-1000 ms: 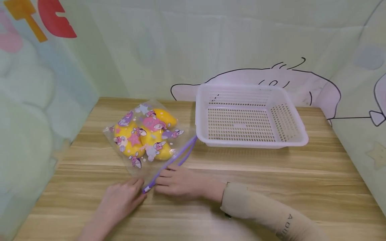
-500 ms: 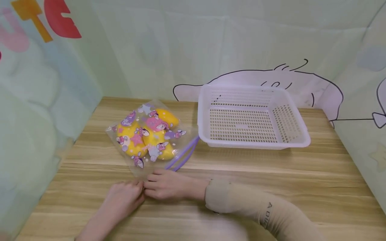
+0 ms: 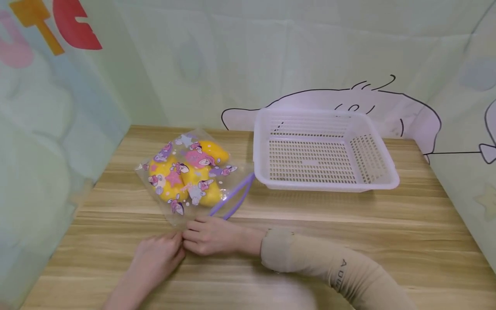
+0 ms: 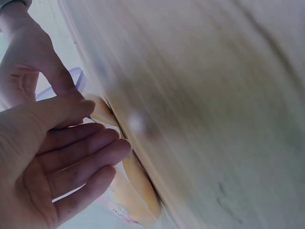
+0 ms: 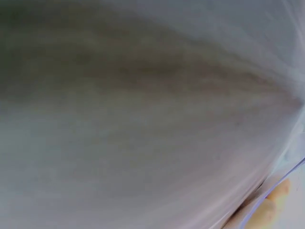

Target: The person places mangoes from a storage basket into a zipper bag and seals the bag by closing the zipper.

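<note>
A clear slider zip bag (image 3: 197, 161), printed with pink and purple cartoon figures, lies on the left of the table in the head view. Several yellow mango-like things (image 3: 217, 151) show through its plastic. My left hand (image 3: 159, 254) pinches the bag's near corner between thumb and forefinger, its other fingers extended in the left wrist view. Right against it, my right hand (image 3: 211, 236) pinches the same end of the purple zip strip (image 3: 230, 200). Fingers hide the slider. Toward the basket the strip's two edges stand apart. The right wrist view catches only the purple strip (image 5: 257, 202) and yellow shapes.
A white perforated plastic basket (image 3: 325, 186) with nothing in it stands at the back right, close to the strip's far end. Printed cloth walls (image 3: 186, 64) border the wooden table (image 3: 348, 228) at the back and sides.
My right hand has slid left along the zip strip to meet my left hand, covering the slider that showed a second ago. Over the last half second both hands have hardly moved.
</note>
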Tool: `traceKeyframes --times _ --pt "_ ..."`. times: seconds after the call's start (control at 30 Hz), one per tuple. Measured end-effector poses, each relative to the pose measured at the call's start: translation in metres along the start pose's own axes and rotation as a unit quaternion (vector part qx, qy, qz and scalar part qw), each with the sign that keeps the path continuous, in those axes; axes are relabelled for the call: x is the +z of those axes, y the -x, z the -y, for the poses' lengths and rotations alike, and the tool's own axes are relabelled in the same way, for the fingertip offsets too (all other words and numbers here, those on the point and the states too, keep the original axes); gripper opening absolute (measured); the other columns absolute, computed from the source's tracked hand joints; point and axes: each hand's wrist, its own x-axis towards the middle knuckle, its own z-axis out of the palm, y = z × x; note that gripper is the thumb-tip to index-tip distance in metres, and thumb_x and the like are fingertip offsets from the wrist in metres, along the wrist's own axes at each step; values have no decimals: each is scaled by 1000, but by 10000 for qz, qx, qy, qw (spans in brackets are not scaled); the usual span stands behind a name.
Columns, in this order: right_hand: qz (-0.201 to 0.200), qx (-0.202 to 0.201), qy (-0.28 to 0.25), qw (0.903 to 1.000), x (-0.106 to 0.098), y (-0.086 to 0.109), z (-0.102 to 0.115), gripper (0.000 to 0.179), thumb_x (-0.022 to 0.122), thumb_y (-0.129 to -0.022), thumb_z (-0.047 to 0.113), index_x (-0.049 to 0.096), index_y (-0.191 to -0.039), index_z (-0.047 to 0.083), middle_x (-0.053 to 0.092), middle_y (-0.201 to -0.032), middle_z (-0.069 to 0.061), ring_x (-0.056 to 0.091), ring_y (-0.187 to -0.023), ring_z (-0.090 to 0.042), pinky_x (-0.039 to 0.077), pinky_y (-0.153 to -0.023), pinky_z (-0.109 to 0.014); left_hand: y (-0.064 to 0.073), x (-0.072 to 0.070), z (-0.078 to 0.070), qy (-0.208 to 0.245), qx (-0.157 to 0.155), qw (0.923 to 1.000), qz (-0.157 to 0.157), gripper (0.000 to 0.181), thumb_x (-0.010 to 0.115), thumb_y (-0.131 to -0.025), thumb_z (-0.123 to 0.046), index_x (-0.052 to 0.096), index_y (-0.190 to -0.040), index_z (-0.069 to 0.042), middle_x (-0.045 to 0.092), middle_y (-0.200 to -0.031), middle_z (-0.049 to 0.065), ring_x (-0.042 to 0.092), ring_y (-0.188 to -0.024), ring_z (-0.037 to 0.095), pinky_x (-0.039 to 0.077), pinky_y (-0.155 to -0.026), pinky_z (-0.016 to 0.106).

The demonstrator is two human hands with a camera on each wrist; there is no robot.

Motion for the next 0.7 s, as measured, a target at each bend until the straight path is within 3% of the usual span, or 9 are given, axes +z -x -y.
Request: traceKeyframes --times 0.1,0.33,0.7 --pt "-199 8 32 9998 0 -1 0 33 34 -101 15 66 -106 18 66 -102 10 58 -93 -8 45 -81 -21 2 -2 0 53 34 9997 -220 24 67 -67 -12 44 -60 -17 44 -52 -5 33 -42 9 28 -40 25" --pt "-770 -263 175 9965 0 -7 -1 33 35 -100 12 67 -98 16 64 -94 7 57 -85 -9 44 -75 -23 8 -6 1 159 -150 9997 -78 24 68 -68 -12 46 -60 -17 43 -53 -7 33 -42 7 27 -39 24" --pt "-727 -233 346 9965 -3 -8 -3 35 33 -100 12 68 -103 15 66 -94 7 57 -83 -8 44 -73 -21 9 -10 5 121 -76 9999 39 29 71 -67 -13 45 -59 -22 37 -51 -14 25 -45 0 22 -40 18"
